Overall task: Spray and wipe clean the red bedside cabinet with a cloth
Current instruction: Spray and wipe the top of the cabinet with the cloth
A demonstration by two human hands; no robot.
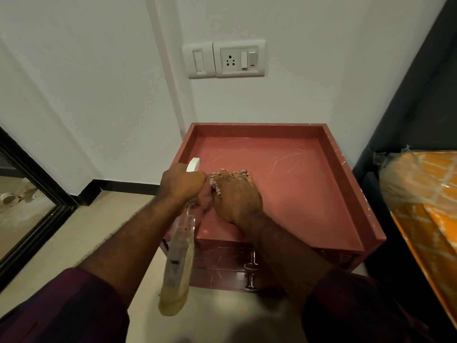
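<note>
The red bedside cabinet (296,169) stands against the white wall, its recessed top streaked with pale scratch-like marks. My left hand (181,185) grips the neck of a clear spray bottle (176,263) with a white nozzle, held over the cabinet's left front edge; the bottle holds pale yellowish liquid. My right hand (236,196) lies on a striped pink-and-white cloth (217,184) and presses it onto the cabinet top near the left side. Most of the cloth is hidden under that hand.
A switch and socket panel (225,58) sits on the wall above the cabinet. A bed with an orange plastic-wrapped mattress (425,201) and dark headboard stands at the right. A mirror with a black frame (29,201) is at the left. Drawer handles (251,266) face me.
</note>
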